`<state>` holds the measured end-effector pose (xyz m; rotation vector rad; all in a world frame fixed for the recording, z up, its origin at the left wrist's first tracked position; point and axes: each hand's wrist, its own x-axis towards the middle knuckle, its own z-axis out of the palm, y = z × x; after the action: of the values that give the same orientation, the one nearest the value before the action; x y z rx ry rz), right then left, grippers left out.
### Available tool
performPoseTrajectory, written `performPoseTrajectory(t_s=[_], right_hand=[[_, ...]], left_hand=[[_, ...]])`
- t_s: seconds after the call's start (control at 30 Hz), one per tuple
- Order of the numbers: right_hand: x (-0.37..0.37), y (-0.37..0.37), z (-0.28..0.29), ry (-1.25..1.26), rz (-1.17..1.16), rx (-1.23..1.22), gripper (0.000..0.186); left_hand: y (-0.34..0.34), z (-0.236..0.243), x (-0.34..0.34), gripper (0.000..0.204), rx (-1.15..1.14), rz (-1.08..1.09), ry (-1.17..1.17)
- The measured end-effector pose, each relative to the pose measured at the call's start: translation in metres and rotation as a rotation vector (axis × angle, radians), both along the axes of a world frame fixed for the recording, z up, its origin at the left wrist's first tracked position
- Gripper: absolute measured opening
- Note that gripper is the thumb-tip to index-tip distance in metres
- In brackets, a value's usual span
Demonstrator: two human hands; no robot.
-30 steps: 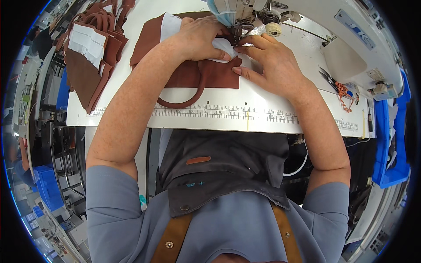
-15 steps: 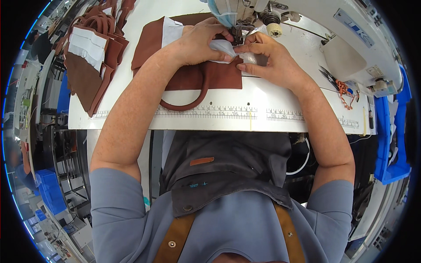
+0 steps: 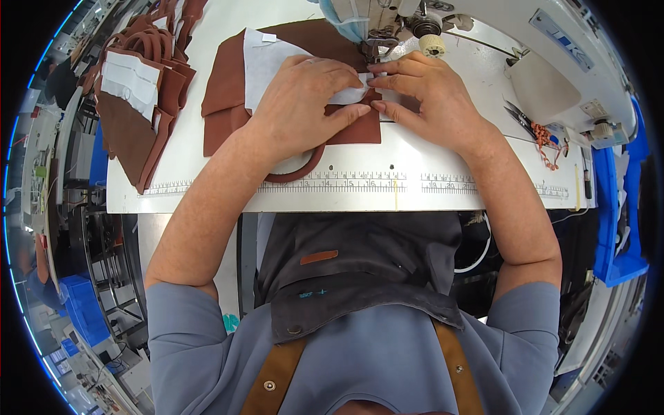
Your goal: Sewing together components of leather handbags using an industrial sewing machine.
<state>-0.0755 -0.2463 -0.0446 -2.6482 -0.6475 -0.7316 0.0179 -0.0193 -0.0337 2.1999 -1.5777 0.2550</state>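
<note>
Brown leather pieces [image 3: 221,83] lie on the white sewing table with a white lining piece [image 3: 263,76] on them and a brown handle [image 3: 297,176] below. My left hand [image 3: 297,104] rests on the lining, fingers bent over it and thumb stretched along the leather. My right hand [image 3: 436,104] touches the work beside the presser foot [image 3: 372,54], fingers spread, index and middle fingertips at the lining's edge. What lies under my fingertips is partly hidden.
The sewing machine [image 3: 546,62] spans the back and right. A leather stack [image 3: 138,117] is at left, scissors [image 3: 519,114] and orange strings [image 3: 550,149] at right. Blue bins [image 3: 83,311] [image 3: 612,263] flank the table. Another person [image 3: 38,270] works at far left.
My left hand has moved down and toward me, uncovering more of the white lining. The leather has shifted slightly. My right hand stays by the needle, its fingers slightly straighter.
</note>
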Motion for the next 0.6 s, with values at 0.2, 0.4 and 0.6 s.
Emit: performPoseTrajectory(t_s=[0.2,0.4,0.6], right_hand=[[-0.003,0.002,0.003,0.035,-0.049,-0.05,0.03],[-0.004,0.001,0.002,0.009,-0.041,-0.055,0.029],[-0.002,0.002,0.001,0.014,-0.079,-0.083,0.03]], left_hand=[[-0.004,-0.001,-0.012,0.032,-0.061,0.0,0.084],[-0.01,-0.004,-0.015,0.033,-0.06,0.047,0.066],[-0.013,-0.005,-0.001,0.035,-0.055,0.038,0.041]])
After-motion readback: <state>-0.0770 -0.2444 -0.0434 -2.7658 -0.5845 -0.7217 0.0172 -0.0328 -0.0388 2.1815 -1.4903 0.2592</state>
